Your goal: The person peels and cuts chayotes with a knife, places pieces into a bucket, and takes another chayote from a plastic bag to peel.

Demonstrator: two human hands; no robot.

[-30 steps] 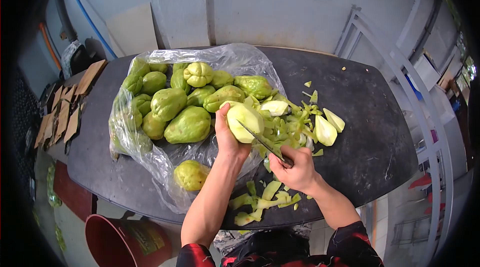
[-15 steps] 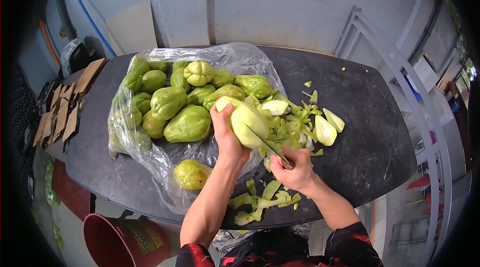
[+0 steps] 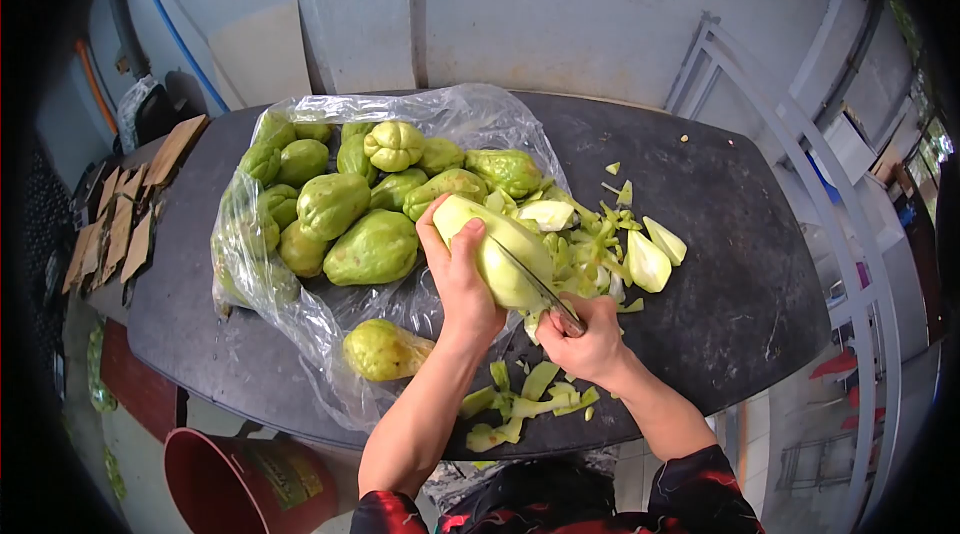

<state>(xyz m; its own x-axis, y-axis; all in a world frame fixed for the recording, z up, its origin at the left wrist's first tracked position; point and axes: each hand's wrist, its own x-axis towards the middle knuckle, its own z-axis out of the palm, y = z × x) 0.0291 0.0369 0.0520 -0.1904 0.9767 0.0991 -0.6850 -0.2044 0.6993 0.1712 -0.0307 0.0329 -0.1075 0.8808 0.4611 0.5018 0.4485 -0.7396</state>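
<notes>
Above dark table (image 3: 740,284), beside clear plastic bag (image 3: 470,106) of green chayotes (image 3: 375,246). Shows pale chayote (image 3: 508,279) turned more lengthwise than second ago; likely brings another side under blade. Gripped in left hand (image 3: 460,284), between thumb on near face and fingers curled behind. In right hand (image 3: 592,339), curled tight around handle of knife (image 3: 552,299), laid against chayote's right side, tip near left thumb.

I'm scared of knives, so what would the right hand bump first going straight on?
Probably the peeled fruit in the left hand; the knife in the right hand overlaps it here, though depth is unclear.
</notes>
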